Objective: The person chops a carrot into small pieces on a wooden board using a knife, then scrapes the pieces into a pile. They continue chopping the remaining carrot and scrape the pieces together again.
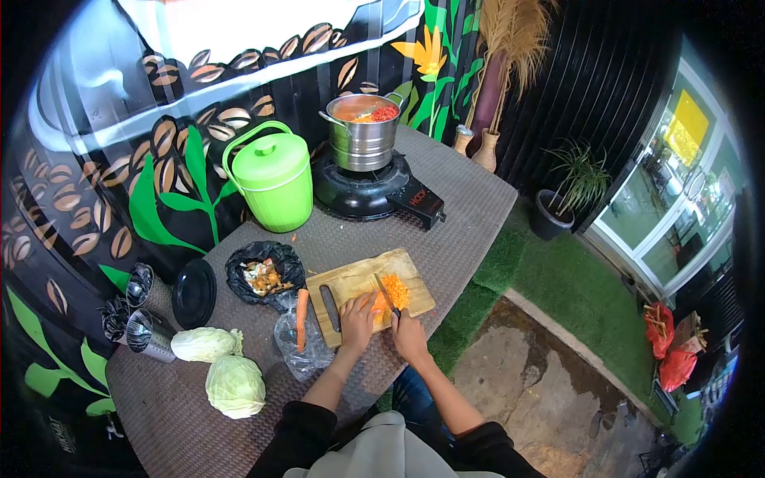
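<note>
On the table lies a wooden cutting board [343,280] with a pile of chopped orange carrot [395,292] on it. My right hand [409,336] is wrapped round the handle of a knife [385,291], whose blade rests at the carrot pieces. Just left of the blade, my left hand [358,319] presses down on carrot, its fingers together. A whole carrot [302,320] lies on a clear plastic bag [299,354] left of the board.
A steel pot [362,145] sits on a black stove [358,191] beside a green lidded bucket [276,182]. Nearer are a black bag of scraps [238,279], two cabbages [236,387], a black plate [194,292] and metal cups [149,337] with utensils.
</note>
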`<state>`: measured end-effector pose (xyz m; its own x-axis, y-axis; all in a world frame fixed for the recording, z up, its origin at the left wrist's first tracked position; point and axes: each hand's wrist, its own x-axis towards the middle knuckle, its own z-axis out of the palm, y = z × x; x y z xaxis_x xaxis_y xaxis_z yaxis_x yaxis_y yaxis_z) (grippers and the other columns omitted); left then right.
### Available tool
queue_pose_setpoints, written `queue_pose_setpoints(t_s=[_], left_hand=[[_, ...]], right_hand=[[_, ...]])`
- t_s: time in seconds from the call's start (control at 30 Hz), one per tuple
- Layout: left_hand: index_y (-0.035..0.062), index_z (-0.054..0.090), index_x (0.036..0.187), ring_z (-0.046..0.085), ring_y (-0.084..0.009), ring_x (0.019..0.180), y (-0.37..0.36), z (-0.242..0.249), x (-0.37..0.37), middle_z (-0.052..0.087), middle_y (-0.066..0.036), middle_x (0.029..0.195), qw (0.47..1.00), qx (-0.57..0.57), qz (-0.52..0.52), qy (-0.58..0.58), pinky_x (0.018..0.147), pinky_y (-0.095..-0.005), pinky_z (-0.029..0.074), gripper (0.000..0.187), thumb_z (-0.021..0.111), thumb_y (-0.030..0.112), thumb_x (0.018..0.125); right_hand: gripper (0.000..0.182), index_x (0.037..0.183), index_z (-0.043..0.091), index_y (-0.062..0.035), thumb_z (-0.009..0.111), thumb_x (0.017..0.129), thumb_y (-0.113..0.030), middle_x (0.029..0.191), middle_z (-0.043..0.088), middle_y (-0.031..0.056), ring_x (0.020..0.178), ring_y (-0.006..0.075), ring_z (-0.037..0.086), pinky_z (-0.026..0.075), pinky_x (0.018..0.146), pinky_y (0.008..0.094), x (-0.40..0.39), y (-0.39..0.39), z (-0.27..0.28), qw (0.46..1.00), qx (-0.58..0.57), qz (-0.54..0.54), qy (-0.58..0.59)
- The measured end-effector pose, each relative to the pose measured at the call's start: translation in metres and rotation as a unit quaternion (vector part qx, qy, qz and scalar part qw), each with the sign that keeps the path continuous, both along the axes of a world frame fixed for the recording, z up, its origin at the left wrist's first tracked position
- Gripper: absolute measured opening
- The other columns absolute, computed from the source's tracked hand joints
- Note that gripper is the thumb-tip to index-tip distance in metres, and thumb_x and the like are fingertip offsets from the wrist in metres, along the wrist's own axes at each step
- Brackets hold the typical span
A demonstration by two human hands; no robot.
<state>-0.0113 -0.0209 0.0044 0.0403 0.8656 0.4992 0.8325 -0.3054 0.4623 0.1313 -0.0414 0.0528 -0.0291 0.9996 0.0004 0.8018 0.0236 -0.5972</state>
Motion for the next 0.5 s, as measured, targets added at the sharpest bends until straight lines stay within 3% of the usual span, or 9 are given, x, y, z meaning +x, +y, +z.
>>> queue_pose_setpoints(t_s=[0.13, 0.5], left_hand=[[0.016, 0.055, 0.13, 0.051, -0.0243, 0.106, -0.001, 0.001, 0.0, 0.058, -0.006, 0.118, 1.0, -0.004, 0.003, 0.0, 0.094, -0.0386, 0.036, 0.046, 0.062, 0.022, 0.084], [0.015, 0.056, 0.129, 0.051, -0.0248, 0.106, 0.0, 0.0, 0.001, 0.058, -0.005, 0.119, 1.0, -0.002, 0.01, 0.003, 0.096, -0.0384, 0.035, 0.047, 0.063, 0.019, 0.083]], right_hand=[[0.037, 0.093, 0.051, 0.0043, 0.043, 0.097, -0.031, 0.077, 0.061, 0.0317, 0.076, 0.0495, 0.06, 0.047, 0.069, 0.0562, 0.0, 0.002, -0.001, 1.0, 0.003, -0.007, 0.015], [0.037, 0.096, 0.054, 0.0057, 0.044, 0.096, -0.03, 0.085, 0.063, 0.0307, 0.082, 0.0457, 0.063, 0.05, 0.072, 0.0518, -0.009, 0.007, 0.011, 0.998, -0.035, -0.002, -0.048]])
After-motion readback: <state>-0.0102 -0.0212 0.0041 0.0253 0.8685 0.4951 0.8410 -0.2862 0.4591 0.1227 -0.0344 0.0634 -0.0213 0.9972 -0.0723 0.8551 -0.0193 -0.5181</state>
